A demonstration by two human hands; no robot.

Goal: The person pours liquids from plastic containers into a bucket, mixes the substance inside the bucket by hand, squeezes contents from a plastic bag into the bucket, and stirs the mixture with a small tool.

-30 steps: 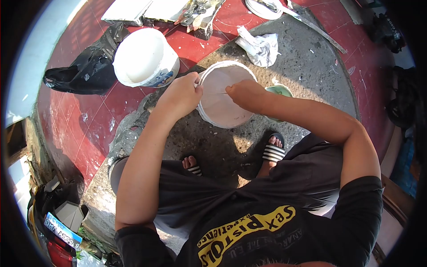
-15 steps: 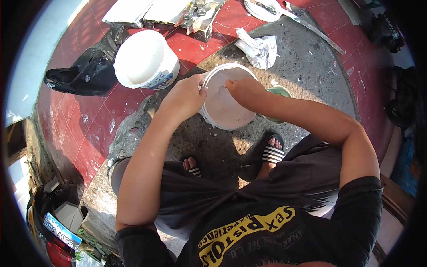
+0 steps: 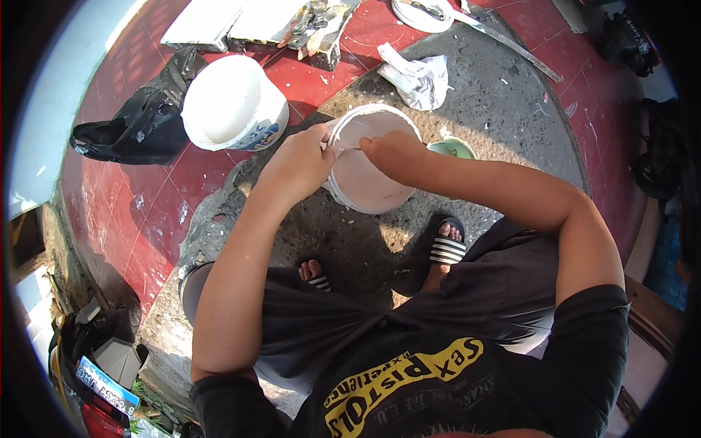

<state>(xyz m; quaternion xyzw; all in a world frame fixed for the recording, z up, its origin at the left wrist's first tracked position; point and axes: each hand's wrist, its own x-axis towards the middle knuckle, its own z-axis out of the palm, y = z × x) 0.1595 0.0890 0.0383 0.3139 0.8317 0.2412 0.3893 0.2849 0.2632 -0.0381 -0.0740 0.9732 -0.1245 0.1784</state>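
Observation:
A white bucket with a pinkish-grey coating inside stands on the rough concrete between my feet. My left hand grips its left rim, thumb on the inner side. Over the bucket's opening is my right hand, fingers closed, pointing toward the left wall. What it holds is mostly hidden; only a small pale bit shows at the fingertips. A small green bowl sits right of the bucket, partly covered by my right forearm.
A larger white tub and a black plastic bag lie at left on red tiles. A crumpled white bag is beyond the bucket. White blocks with tools, a round lid and a long strip lie farther back.
My right hand has shifted slightly left inside the bucket, toward the left hand. The left hand stays on the rim. The view has moved a little.

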